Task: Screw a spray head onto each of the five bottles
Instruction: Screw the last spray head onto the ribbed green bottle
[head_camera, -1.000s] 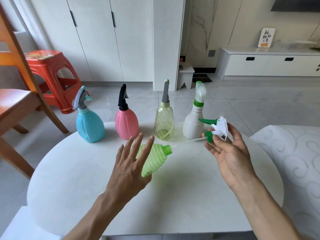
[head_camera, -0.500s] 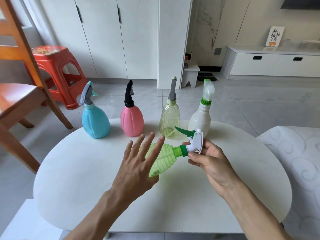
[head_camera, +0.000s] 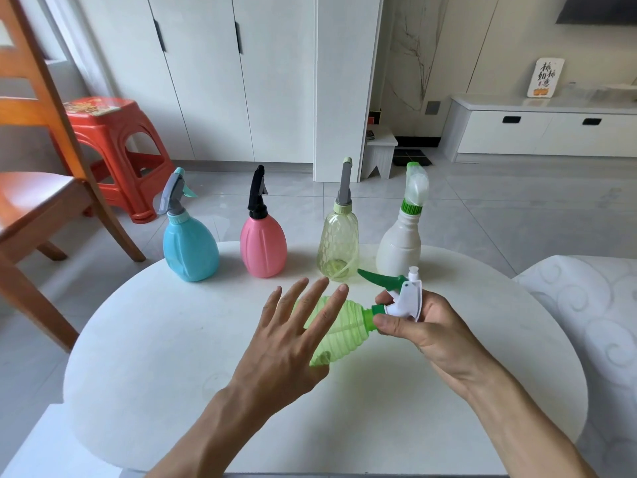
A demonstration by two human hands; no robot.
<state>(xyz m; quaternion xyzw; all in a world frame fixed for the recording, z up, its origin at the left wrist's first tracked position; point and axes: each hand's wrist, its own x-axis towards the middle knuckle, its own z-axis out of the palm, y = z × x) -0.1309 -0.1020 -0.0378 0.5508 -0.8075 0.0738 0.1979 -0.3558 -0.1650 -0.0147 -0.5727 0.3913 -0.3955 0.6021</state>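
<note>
White round worktop (head_camera: 172, 391) is carrying the tilted green bottle (head_camera: 339, 334) under my left hand (head_camera: 286, 343), fingers splayed, while my right hand (head_camera: 424, 326) is clenching the spray head (head_camera: 406, 300), seemingly seated, possibly cross-threading if the bottle is rolling.

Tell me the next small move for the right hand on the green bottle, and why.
Probably twist the green collar tight. The right hand holds the white spray head at the neck of the green bottle, which the left hand steadies on its side.

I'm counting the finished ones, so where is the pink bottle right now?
In the head view the pink bottle stands upright at the table's far edge, second from left, between the blue bottle and the clear yellowish bottle.
</note>
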